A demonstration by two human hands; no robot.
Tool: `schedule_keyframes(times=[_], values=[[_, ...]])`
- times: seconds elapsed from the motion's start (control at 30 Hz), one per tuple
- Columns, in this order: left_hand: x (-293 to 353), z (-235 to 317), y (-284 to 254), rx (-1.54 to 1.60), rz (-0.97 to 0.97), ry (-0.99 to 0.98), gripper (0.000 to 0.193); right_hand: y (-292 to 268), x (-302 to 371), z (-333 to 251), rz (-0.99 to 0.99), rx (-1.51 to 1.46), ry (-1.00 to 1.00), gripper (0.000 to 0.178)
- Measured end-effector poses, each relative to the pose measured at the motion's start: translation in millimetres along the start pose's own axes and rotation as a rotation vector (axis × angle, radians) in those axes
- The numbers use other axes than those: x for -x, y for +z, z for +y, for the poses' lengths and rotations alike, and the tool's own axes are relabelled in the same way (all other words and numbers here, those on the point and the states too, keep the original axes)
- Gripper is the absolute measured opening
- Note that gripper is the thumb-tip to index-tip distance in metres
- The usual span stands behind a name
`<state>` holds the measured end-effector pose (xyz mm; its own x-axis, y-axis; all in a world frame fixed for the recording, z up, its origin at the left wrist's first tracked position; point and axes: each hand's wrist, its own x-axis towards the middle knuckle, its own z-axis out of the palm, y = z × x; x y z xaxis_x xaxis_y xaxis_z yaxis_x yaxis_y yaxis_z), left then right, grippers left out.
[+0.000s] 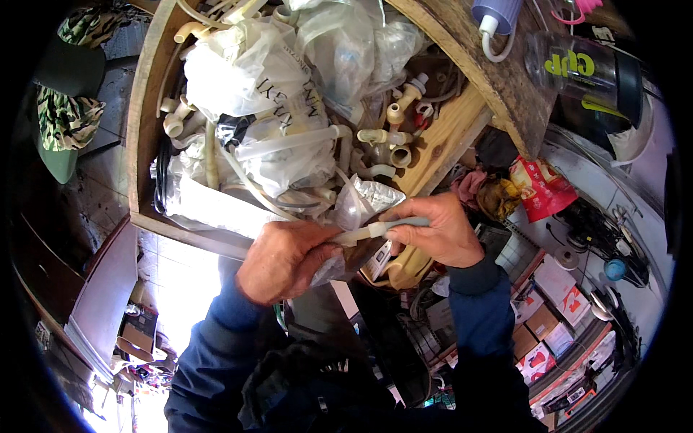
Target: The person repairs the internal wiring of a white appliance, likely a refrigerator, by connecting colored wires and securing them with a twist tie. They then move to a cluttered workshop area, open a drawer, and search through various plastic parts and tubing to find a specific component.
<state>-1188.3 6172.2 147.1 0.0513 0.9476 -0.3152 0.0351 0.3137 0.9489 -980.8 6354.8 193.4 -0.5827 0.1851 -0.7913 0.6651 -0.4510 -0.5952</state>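
Note:
Between my hands, above the drawer's near edge, runs a thin plastic tube with a white collar-like connector [376, 229] in its middle. My left hand [283, 260] is closed round its whitish end, with some clear plastic [329, 271] at the fingers. On the other side, my right hand [446, 232] pinches the grey tube [410, 222] between thumb and fingers. A crumpled silver foil packet [377, 193] lies just beyond. Behind it, the wooden drawer [136, 137] holds cream plastic pipe fittings [395, 136], hoses [287, 144] and clear plastic bags [249, 65].
At the upper right, a bluish bottle with a bent spout [495, 16] and a clear jar [577, 66] stand near the wooden edge. A red packet [541, 189] and dark cables [603, 234] are to the right. Several boxes [543, 321] fill the lower right; a camouflage cap [71, 123] is at left.

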Motion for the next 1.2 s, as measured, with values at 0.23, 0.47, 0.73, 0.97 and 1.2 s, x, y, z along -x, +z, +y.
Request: schedule_keyframes(times=[0.23, 0.47, 0.73, 0.97, 1.2], values=[[11, -13, 8, 0.497, -0.013, -0.288, 0.032, -7, 5, -5, 0.158, -0.197, -0.089, 0.029], [16, -14, 7, 0.55, -0.092, -0.4, 0.038, -16, 9, 11, 0.305, -0.242, -0.147, 0.019], [26, -6, 16, 0.371, -0.159, -0.333, 0.032, 4, 8, 14, 0.241, -0.167, -0.116, 0.02], [34, 4, 40, 0.464, -0.059, -0.427, 0.038, 46, 12, 26, 0.08, -0.068, -0.029, 0.024], [44, 2, 47, 0.471, 0.012, -0.487, 0.038, 50, 11, 27, 0.043, 0.107, -0.078, 0.028]])
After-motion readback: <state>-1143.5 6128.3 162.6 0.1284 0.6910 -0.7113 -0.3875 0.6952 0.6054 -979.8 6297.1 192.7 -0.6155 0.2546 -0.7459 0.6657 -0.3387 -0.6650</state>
